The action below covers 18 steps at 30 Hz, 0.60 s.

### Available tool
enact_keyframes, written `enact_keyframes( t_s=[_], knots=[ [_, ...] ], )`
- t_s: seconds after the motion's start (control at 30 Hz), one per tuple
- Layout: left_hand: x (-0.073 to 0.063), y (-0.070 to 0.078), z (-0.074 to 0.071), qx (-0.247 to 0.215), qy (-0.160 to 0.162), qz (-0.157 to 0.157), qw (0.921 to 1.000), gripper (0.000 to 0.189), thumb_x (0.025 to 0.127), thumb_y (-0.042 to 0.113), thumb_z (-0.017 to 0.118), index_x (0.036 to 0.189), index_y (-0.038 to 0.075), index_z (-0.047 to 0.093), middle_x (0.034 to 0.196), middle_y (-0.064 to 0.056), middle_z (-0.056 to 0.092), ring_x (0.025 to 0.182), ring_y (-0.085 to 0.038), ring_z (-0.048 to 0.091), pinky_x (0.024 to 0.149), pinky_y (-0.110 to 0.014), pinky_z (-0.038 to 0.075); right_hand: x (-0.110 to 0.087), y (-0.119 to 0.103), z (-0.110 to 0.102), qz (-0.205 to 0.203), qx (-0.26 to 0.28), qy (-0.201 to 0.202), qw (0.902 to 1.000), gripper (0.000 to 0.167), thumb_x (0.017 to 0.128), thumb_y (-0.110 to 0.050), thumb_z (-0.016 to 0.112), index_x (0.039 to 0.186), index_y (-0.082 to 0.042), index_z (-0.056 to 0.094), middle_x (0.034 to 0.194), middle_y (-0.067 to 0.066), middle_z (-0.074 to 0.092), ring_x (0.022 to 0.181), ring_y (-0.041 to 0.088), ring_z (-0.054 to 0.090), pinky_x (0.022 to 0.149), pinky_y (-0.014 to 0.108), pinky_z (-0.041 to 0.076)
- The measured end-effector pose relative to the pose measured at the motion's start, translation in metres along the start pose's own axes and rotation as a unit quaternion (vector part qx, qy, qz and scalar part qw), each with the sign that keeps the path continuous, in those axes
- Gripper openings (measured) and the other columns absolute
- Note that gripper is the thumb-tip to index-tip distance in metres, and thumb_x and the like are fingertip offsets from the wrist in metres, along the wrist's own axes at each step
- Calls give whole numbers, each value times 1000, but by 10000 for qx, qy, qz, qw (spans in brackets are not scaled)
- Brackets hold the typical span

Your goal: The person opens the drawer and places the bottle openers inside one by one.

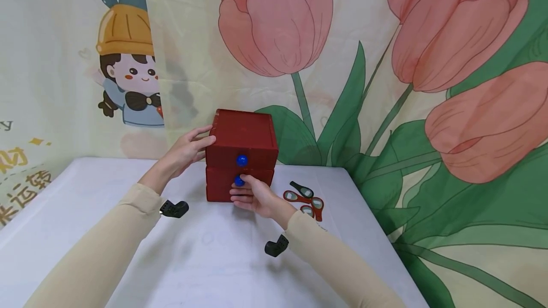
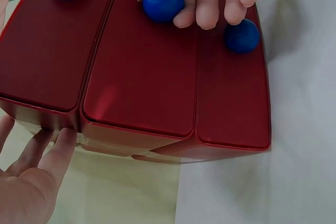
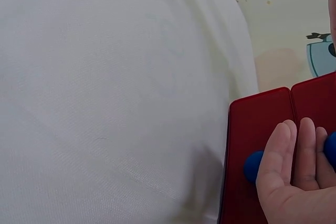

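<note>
A dark red cabinet [image 1: 245, 129] with three stacked drawers stands on the table, its front towards me. Each drawer has a round blue knob; the top knob [image 1: 241, 160] is free of fingers. My right hand [image 1: 259, 198] pinches the middle knob [image 2: 163, 2] between thumb and forefinger, the other fingers spread below it. The bottom knob [image 2: 241, 36] shows just past those fingers in the left wrist view and is hidden in the head view. My left hand [image 1: 186, 151] lies with extended fingers against the cabinet's left side, near its upper edge.
Right of the cabinet lie several small flat red and black pieces [image 1: 306, 198] with oval clear windows. A white cloth covers the table [image 1: 205, 260]. Behind it hangs a printed curtain [image 1: 188, 37] with tulips. Each wrist carries a black mount [image 1: 174, 209].
</note>
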<state>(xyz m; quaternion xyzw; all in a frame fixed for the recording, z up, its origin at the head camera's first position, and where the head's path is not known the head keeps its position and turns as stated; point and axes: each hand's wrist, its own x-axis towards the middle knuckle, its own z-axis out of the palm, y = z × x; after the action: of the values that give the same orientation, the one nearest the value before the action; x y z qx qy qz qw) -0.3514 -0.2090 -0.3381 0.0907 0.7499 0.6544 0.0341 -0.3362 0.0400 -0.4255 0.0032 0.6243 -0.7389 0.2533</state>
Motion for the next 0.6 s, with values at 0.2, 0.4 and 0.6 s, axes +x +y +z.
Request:
enact_keyframes(
  t_s=[0.2, 0.4, 0.6],
  knots=[
    [1, 2, 0, 20, -17, -2, 10000, 77, 109, 39, 60, 172, 21, 20, 171, -20, 28, 154, -41, 39, 126, -57, 30, -2, -2, -1, -31, -52, -5, 10000, 48, 107, -41, 60, 127, 1, 72, 121, 15, 77, 109, 29, 77, 98, 41, 61],
    [1, 3, -1, 30, -14, -51, 10000, 78, 108, 40, 61, 172, 20, 20, 171, -19, 29, 154, -40, 39, 127, -57, 30, -6, -3, -1, -9, -143, -92, 9999, 48, 107, -42, 61, 126, 1, 72, 121, 15, 77, 113, 30, 75, 99, 41, 61],
    [1, 1, 0, -42, -34, -52, 10000, 77, 108, 40, 61, 172, 20, 21, 171, -19, 29, 154, -40, 39, 126, -56, 32, -13, 0, -1, 35, -157, -185, 9997, 46, 107, -42, 60, 125, -1, 72, 120, 14, 77, 123, 37, 71, 97, 39, 62]
  ],
)
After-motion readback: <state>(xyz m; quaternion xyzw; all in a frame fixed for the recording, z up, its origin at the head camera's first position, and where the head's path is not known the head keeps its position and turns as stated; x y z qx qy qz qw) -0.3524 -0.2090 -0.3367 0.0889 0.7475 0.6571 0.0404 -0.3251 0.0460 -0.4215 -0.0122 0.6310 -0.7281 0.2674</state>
